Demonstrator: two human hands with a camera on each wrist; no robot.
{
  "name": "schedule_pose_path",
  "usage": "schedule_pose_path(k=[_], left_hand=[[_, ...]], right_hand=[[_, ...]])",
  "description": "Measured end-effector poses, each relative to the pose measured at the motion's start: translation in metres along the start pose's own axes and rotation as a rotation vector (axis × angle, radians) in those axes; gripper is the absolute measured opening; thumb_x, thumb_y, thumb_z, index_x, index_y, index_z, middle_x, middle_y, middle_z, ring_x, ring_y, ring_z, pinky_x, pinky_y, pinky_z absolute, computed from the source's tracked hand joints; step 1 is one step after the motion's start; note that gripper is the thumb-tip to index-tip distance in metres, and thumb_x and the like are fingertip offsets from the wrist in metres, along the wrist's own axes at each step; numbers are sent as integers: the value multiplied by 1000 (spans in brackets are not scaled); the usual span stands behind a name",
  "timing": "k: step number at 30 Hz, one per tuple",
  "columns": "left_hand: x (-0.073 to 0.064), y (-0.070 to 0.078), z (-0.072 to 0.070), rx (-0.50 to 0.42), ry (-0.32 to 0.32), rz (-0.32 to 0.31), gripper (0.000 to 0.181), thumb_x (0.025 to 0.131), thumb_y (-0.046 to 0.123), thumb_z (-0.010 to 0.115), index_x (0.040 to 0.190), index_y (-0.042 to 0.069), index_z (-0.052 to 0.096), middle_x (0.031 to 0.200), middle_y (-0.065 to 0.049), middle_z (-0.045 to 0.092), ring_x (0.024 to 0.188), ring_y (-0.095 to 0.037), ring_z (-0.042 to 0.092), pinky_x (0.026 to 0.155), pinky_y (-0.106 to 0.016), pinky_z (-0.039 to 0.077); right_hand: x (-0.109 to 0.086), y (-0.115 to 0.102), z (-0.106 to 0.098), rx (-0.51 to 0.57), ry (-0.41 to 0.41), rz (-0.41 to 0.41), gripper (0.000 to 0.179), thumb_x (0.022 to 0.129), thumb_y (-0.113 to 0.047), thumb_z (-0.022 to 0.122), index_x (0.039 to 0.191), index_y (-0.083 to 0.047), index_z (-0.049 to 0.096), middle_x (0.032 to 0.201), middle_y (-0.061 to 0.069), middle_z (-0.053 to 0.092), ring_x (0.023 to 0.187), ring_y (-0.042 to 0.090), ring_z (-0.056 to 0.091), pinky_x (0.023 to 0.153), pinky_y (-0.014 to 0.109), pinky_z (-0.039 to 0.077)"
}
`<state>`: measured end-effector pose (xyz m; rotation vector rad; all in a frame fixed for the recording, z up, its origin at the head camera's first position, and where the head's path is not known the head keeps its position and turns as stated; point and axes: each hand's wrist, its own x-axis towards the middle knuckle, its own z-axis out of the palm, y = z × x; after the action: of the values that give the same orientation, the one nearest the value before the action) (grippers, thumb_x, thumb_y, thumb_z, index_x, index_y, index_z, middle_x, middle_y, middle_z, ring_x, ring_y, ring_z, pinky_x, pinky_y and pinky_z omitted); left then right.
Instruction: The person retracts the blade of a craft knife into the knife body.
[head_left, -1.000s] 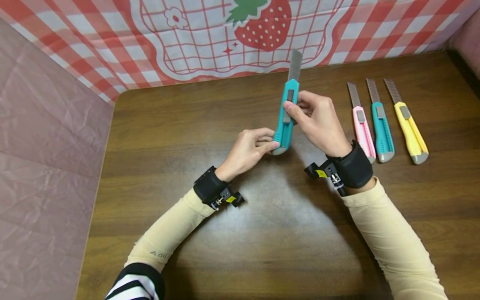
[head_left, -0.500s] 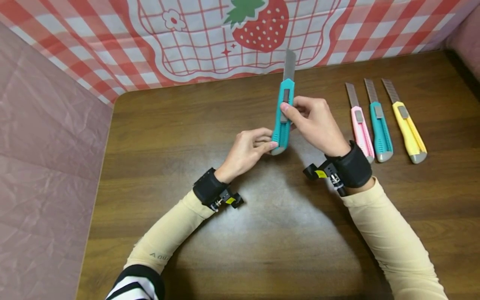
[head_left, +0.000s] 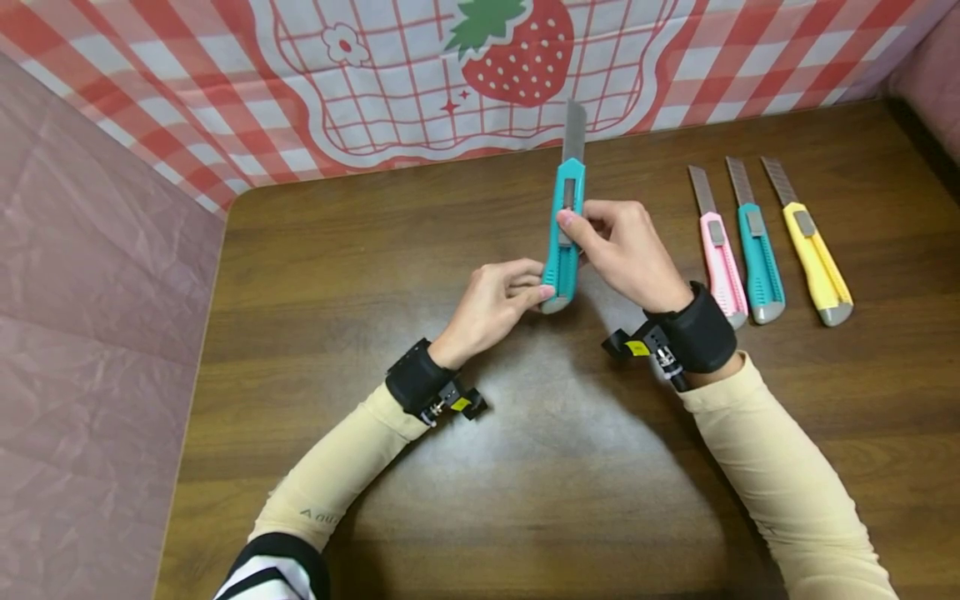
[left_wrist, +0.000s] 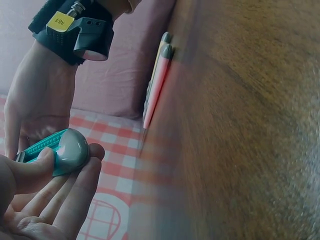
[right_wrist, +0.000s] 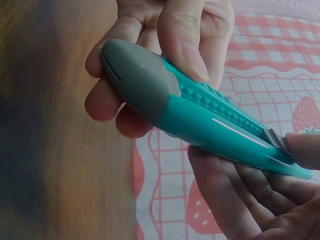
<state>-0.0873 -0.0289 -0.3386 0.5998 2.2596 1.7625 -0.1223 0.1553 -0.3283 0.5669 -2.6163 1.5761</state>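
Note:
A teal utility knife (head_left: 560, 258) is held up over the table between both hands, its blade (head_left: 574, 132) extended and pointing away. My left hand (head_left: 495, 302) pinches its grey-capped butt end between thumb and fingers. Higher on the handle, my right hand (head_left: 626, 250) grips it, with the thumb on the grey slider (right_wrist: 278, 141). In the left wrist view the rounded grey end cap (left_wrist: 74, 150) faces the camera. Under the handle, the right fingers (right_wrist: 225, 185) support it in the right wrist view.
On the right of the wooden table (head_left: 450, 500) lie a pink utility knife (head_left: 723, 267), a second teal one (head_left: 761, 258) and a yellow one (head_left: 819, 265), side by side with blades out. A red-checked strawberry cloth (head_left: 420, 83) hangs along the back edge.
The held knife and the right hand have shifted slightly left and down in the head view. Both hands keep their grip, and the blade stays extended.

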Motion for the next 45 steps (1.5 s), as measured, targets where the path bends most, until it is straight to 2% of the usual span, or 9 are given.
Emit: schedule_pose_path(k=[6, 9, 13, 16, 19, 26, 32, 41, 45], left_hand=[[0, -3, 1, 13, 0, -5, 20, 87, -2, 61, 106, -9, 61, 95, -23, 67, 79, -19, 65, 73, -43, 58], [4, -16, 3, 13, 1, -5, 20, 88, 1, 62, 106, -6, 62, 95, -20, 68, 78, -14, 65, 72, -39, 59], [8, -34, 5, 9, 4, 10, 20, 88, 6, 63, 106, -2, 63, 94, -15, 69, 76, -8, 64, 69, -32, 59], [9, -37, 5, 1, 16, 15, 20, 87, 6, 63, 106, -3, 64, 94, -16, 70, 76, -7, 64, 68, -30, 59], [8, -30, 3, -8, 24, 12, 19, 87, 2, 63, 105, -5, 63, 94, -18, 69, 77, -10, 65, 68, -32, 60], [2, -5, -1, 5, 28, 5, 20, 87, -4, 60, 106, -10, 61, 95, -24, 67, 79, -19, 65, 72, -42, 58], [3, -4, -2, 1, 36, 22, 20, 87, -4, 60, 106, -10, 61, 94, -24, 67, 79, -22, 65, 71, -42, 58], [3, -4, -2, -19, 78, 20, 21, 85, -4, 63, 105, -11, 62, 88, -25, 67, 75, -25, 66, 70, -48, 58], [4, -4, -3, -24, 109, 6, 21, 83, -3, 65, 102, -11, 63, 87, -25, 68, 74, -23, 66, 70, -48, 58]], right_hand=[[0, -1, -1, 14, -9, -5, 25, 96, -22, 53, 94, -1, 66, 78, 9, 66, 64, 15, 61, 57, 20, 54], [-1, -2, -1, 11, -17, -14, 22, 96, -20, 53, 95, -2, 66, 78, 9, 66, 65, 15, 61, 57, 19, 53], [-3, -19, -3, -19, -26, -38, 19, 95, -11, 53, 91, 3, 65, 73, 13, 64, 61, 17, 58, 54, 19, 48], [-6, -34, -4, -22, -40, -44, 14, 93, -4, 54, 88, 7, 63, 73, 19, 63, 62, 21, 59, 53, 17, 44], [-7, -35, -3, -12, -53, -45, 11, 91, -2, 56, 87, 7, 62, 71, 20, 62, 61, 20, 58, 50, 16, 39], [-1, -3, 1, 31, -54, -12, 15, 92, -15, 58, 96, -1, 63, 83, 9, 68, 73, 12, 64, 62, 21, 55], [0, -2, 2, 57, -52, 12, 21, 93, -19, 57, 103, -1, 62, 88, 9, 67, 76, 12, 65, 66, 31, 58], [0, -2, 3, 72, -28, 19, 24, 94, -20, 55, 106, 0, 61, 89, 9, 66, 76, 14, 64, 64, 21, 56], [1, 0, 3, 76, -24, 19, 25, 96, -20, 52, 105, 1, 61, 87, 9, 65, 72, 15, 63, 62, 26, 58]])
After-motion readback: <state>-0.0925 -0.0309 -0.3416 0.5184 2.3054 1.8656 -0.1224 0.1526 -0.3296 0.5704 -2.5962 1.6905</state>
